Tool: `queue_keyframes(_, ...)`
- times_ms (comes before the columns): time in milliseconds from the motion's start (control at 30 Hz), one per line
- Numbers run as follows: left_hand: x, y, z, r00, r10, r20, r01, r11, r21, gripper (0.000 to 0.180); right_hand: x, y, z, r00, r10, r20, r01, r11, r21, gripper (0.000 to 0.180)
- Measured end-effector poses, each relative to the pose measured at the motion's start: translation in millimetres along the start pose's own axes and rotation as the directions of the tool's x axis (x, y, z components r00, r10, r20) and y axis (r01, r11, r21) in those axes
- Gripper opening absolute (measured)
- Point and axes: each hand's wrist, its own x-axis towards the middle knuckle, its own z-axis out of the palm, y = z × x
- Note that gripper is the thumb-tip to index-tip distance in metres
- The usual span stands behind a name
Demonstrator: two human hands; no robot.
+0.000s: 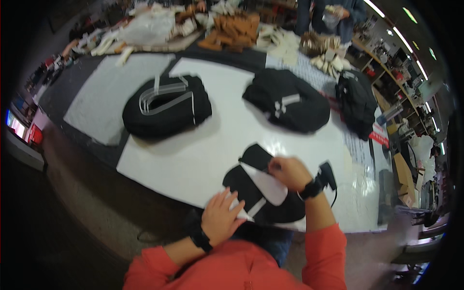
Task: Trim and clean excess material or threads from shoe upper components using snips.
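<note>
Black, fabric-like pieces with rounded ends (241,186) lie on the white board near the front edge. Across them is a pale, leaf-shaped piece (271,188), its pointed end towards the far left. My right hand (291,173) is closed in a pinch at that pale piece's upper edge; whatever is between the fingertips is hidden. At the left, my left hand (222,216) rests flat with fingers apart, partly over a narrow white piece (244,212) beside the black pieces. A pale strip (257,207) crosses the black material between my hands.
The white board (212,159) carries two black bundles, one with grey strips (166,116) and one farther right (290,106). A third black bundle (356,104) lies at the right. Brown pieces (232,31) are piled at the back. Another person (333,19) stands across the table.
</note>
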Motion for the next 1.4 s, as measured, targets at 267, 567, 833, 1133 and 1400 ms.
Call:
queue_keyframes(267, -2.6, 0.5, -0.1, 1.0, -0.007, -0.03, 0.004, 0.997, -0.082, 0.047, 27.8, -32.9, -11.7, 0.984, 0.03, 0.174, -0.09, 0.934, 0.345, 0.019)
queue_keyframes(567, -5.6, -12.3, -4.5, 0.983, -0.099, -0.158, 0.102, 0.995, 0.012, 0.05, 35.4, -41.2, 1.9, 0.94, -0.026, 0.339, -0.052, 0.974, 0.22, 0.026)
queue_keyframes(833, 0.3, -14.6, -3.7, 0.985, -0.089, -0.148, 0.094, 0.995, 0.031, 0.05, 38.7, -40.6, 14.1, 0.921, -0.101, 0.377, 0.026, 0.98, 0.198, 0.023)
queue_keyframes(1133, 1.0, -15.7, -3.9, 0.986, -0.09, -0.137, 0.096, 0.995, 0.034, 0.049, 38.9, -42.2, 9.7, 0.919, -0.076, 0.388, -0.001, 0.981, 0.195, 0.023)
queue_keyframes(1400, 2.7, -13.3, -5.3, 0.989, -0.095, -0.11, 0.101, 0.994, 0.048, 0.049, 38.2, -37.6, 17.4, 0.922, -0.122, 0.368, 0.058, 0.982, 0.181, 0.023)
